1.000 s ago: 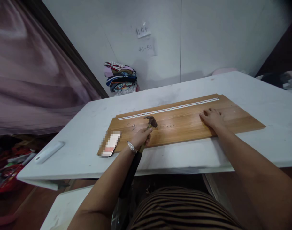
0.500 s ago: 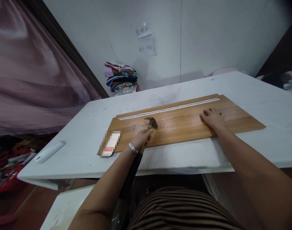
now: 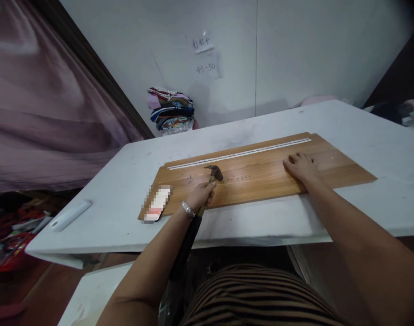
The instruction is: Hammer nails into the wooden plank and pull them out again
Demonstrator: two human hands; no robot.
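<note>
Gripping: left hand (image 3: 200,195) closed round hammer (image 3: 191,232), near its head.
Resting: right hand (image 3: 301,167) half-open on board (image 3: 261,174), no visible hold.
Nails (image 3: 190,180): loose, left of hammer.

The dark, long-handled claw hammer (image 3: 190,235) in the left hand (image 3: 202,195) has a dull, brownish metal head and a matt black grip. Just behind that hand, the broad silvery bangle (image 3: 187,209) shines like polished metal. Under the right hand (image 3: 300,167), the long brown wood-grained board (image 3: 251,190) is smooth with a soft sheen. Near the left hand, thin silvery nails (image 3: 189,180) look metallic.
</note>
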